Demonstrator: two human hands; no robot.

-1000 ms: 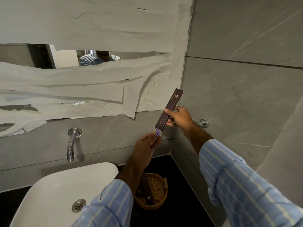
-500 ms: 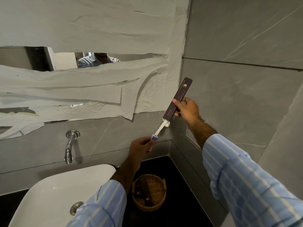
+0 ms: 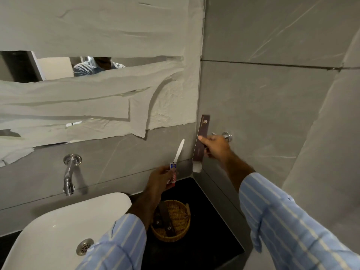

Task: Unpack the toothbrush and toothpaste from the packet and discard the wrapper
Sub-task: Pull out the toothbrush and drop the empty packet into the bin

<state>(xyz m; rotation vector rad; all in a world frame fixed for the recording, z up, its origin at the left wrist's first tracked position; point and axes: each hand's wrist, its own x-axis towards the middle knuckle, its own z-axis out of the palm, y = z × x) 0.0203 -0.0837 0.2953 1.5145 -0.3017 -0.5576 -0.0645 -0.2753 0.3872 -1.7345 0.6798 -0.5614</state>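
Observation:
My left hand (image 3: 158,177) grips a white toothbrush (image 3: 178,150) and a small red and white toothpaste tube (image 3: 173,174) together, the brush handle pointing up. My right hand (image 3: 215,146) pinches a long dark brown packet (image 3: 202,133), held upright near the wall corner. A bit of white wrapper (image 3: 196,167) sticks out of the packet's lower end. The toothbrush and tube are fully outside the packet, a short gap to its left.
A wicker basket (image 3: 171,221) with dark packets inside stands on the black counter (image 3: 204,240) below my hands. A white basin (image 3: 58,230) and chrome tap (image 3: 69,174) lie to the left. A chrome wall fitting (image 3: 227,136) sits behind my right hand. Paper covers the mirror.
The toothbrush and toothpaste have come fully out of the packet. My left hand drew them down and left, and my right hand lowered the packet to an upright pose.

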